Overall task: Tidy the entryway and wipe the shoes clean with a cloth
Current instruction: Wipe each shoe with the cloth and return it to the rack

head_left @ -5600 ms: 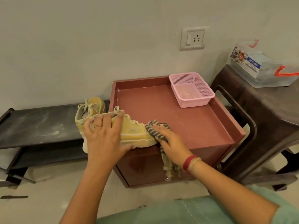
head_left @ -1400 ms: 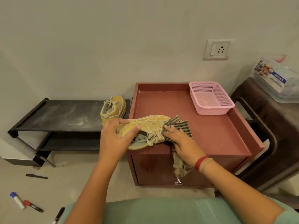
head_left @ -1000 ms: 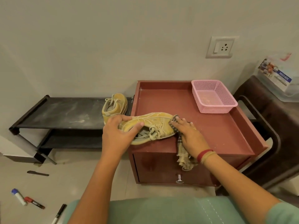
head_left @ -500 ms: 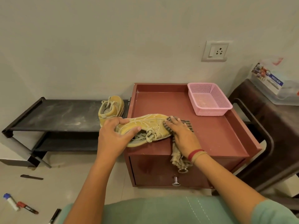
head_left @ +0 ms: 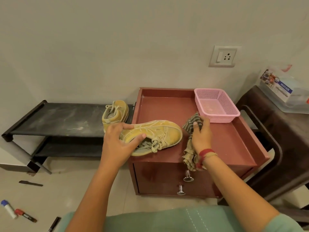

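A dusty yellow sneaker (head_left: 160, 133) lies tipped on its side at the front left of the red cabinet top (head_left: 222, 141). My left hand (head_left: 119, 143) grips it at the heel and collar. My right hand (head_left: 199, 136) holds a striped cloth (head_left: 191, 123) just right of the shoe's toe, a small gap apart; the cloth's tail hangs over the cabinet's front edge. The second yellow sneaker (head_left: 115, 114) stands on the black shoe rack (head_left: 55, 119) beside the cabinet.
A pink mesh basket (head_left: 215, 106) sits at the cabinet's back right. A dark stool (head_left: 274, 131) with a clear plastic box (head_left: 284, 92) stands to the right. Markers (head_left: 10, 209) and pens (head_left: 31, 183) lie on the floor at the lower left.
My right hand has pulled the cloth off the shoe's toe, to the right and slightly back. The left hand keeps its grip on the shoe.
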### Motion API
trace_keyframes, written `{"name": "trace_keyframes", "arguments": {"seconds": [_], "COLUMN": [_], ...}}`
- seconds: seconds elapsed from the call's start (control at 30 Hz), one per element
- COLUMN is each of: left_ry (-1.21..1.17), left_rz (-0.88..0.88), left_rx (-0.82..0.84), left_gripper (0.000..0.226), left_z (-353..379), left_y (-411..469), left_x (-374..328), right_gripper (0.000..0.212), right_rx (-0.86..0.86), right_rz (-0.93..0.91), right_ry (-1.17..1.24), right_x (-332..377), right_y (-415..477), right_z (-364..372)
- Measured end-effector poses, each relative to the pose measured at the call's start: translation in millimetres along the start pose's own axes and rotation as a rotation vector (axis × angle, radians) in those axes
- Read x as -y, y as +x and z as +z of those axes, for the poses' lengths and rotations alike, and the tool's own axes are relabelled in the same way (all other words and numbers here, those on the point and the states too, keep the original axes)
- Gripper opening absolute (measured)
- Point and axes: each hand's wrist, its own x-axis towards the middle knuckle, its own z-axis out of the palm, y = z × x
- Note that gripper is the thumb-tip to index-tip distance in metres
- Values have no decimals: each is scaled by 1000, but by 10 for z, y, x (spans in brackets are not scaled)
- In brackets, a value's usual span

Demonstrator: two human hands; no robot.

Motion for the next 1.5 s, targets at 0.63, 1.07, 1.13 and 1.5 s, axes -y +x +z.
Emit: {"name": "trace_keyframes", "arguments": {"seconds": [0.63, 1.07, 1.13, 1.5], "left_ry": [-120, -156, -132, -66], "left_rz": [-199, 323, 400, 597], "left_rx": [-22, -124, -101, -61], "left_gripper": [82, 93, 78, 80], "left_z": [-54, 317, 331, 350], "left_y": [-101, -46, -56, 18], "left_x": [91, -505, -570, -530], "right_gripper": [32, 35, 36, 28], "right_rx": [337, 395, 478, 436], "right_rz": [42, -556, -611, -493], "right_ry": [49, 40, -60, 177], "right_x": [-24, 1122, 1092, 955], "right_y": [-215, -591, -663, -563], "right_z": [135, -191, -214, -374]}}
